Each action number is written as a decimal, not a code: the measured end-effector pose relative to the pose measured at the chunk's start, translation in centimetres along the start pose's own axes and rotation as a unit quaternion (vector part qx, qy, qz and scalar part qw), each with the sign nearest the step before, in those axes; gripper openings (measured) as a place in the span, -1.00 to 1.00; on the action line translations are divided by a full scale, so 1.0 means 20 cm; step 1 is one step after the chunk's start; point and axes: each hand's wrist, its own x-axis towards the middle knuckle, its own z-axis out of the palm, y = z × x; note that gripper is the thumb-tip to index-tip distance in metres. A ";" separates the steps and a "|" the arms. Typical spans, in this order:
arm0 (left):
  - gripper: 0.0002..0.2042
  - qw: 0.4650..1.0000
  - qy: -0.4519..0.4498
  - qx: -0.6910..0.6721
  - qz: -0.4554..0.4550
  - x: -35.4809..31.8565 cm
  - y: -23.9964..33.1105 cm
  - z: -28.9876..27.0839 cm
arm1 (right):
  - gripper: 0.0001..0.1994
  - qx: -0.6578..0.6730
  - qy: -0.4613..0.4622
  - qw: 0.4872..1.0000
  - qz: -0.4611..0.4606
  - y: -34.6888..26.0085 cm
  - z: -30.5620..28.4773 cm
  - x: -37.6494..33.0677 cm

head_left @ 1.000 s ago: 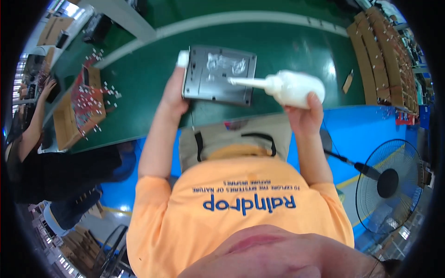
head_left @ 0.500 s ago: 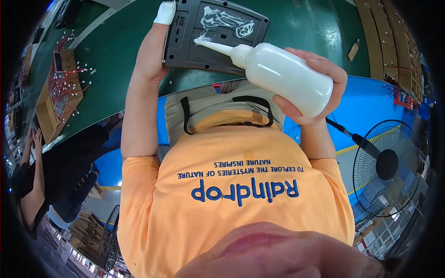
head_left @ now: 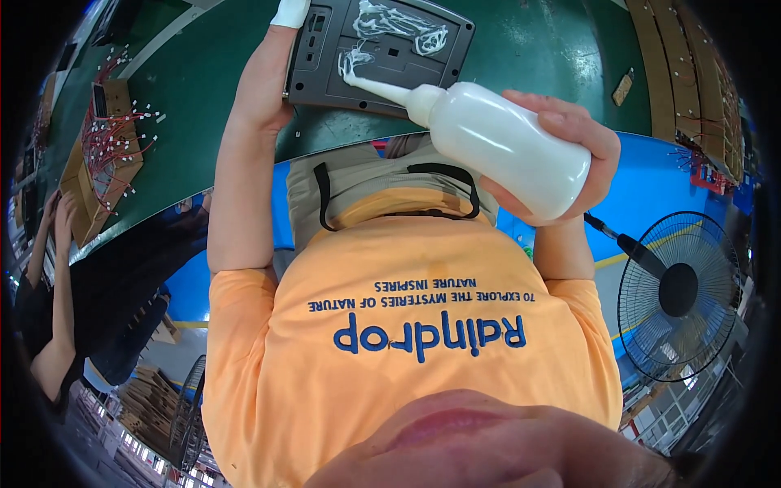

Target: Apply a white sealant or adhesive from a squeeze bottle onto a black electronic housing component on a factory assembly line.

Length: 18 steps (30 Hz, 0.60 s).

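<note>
Right grip wrapped well round the white squeeze bottle, thumb on the near side, fingers over the far side. Bottle lies tilted, nozzle aimed left, tip at the white paste by the left side of the recess. For an even bead, I'd press slowly and steadily and let the whole forearm carry the tip; quick squeezes would likely pile the paste. Keep the tip just over the surface rather than dragging it through wet strands. Ease pressure before lifting, or a thread may trail off. Best to stay clear of the square opening and the slots, where paste could seep in.

Left grip closed on the left edge of the dark housing, a white covering on one digit; fingers underneath are hidden, so firmness can't be told. Worth bracing that edge so your tip doesn't wander.

Housing sits ahead of you, left of the bottle, over the green counter; resting or raised, cannot tell. Dark grey, flat, corners rounded, dark holes along the rim, slots down its left band. Two white patches: a larger tangle at the far side, a smaller looped one at the nozzle tip. Far edge cut off from view.
</note>
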 end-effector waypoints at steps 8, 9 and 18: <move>-0.51 0.999 -0.024 0.006 -0.021 0.02 0.05 0.04 | -0.31 0.009 0.006 1.000 0.002 0.00 0.01 0.01; -0.51 0.998 -0.044 -0.001 -0.037 0.02 0.06 0.05 | -0.31 -0.001 0.007 1.000 -0.006 0.00 0.00 0.02; -0.55 0.981 -0.163 0.042 -0.097 0.16 0.15 0.10 | -0.30 0.008 -0.002 0.999 -0.044 0.04 -0.02 0.07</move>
